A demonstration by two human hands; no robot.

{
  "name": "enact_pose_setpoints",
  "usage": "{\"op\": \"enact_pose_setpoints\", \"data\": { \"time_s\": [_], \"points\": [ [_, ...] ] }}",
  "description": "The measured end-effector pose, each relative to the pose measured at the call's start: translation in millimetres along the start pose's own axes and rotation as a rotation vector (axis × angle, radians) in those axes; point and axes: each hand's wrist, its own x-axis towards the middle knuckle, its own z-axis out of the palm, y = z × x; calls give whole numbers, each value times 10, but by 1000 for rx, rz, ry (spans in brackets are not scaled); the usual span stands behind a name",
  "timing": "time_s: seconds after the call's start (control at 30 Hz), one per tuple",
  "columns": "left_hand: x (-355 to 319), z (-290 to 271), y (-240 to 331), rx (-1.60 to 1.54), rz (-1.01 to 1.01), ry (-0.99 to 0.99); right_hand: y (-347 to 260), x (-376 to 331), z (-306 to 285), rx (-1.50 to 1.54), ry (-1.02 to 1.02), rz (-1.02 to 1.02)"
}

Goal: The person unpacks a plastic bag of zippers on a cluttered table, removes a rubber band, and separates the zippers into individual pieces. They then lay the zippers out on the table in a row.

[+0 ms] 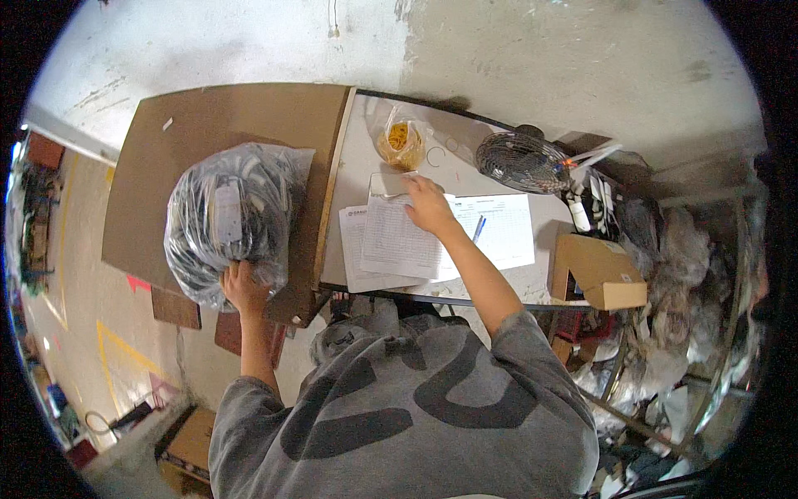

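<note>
A large clear plastic bag (283, 179) filled with dark coiled material sits on the brown cardboard at the left. A pale label (227, 212) shows on its top. My left hand (243, 287) is at the bag's near side, fingers curled into the plastic. Over the white table, my right hand (429, 206) reaches onto printed sheets (403, 245), its thumb and fingers apart. Its fingertips touch the right end of a flat, pale rectangular thing (389, 185) at the top of the sheets. Right of that hand, a blue pen (480, 228) lies on another sheet (511, 229).
A clear bag of small yellow-orange pieces (399, 143) stands toward the table's back. Farther right are a black wire fan (522, 162) and an open cardboard box (603, 270) at the table's edge. Bagged scrap (686, 274) piles up beyond. The wall (499, 58) borders the back.
</note>
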Motion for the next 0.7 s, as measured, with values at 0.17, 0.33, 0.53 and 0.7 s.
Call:
{"op": "enact_pose_setpoints", "data": {
  "time_s": [0.17, 0.33, 0.53, 0.7],
  "points": [
    [-85, -279, 509, 245, -293, -197, 128, 549, 198, -86, -102, -265],
    [-287, -474, 1692, 128, -313, -4, 363, 693, 239, 58, -113, -251],
    [-505, 116, 2574, -256, -629, -383, 529, 289, -335, 440, 97, 16],
    [-301, 475, 2793, -101, -825, -631, 917, -522, -592, 521, 367, 170]
  ]
}}
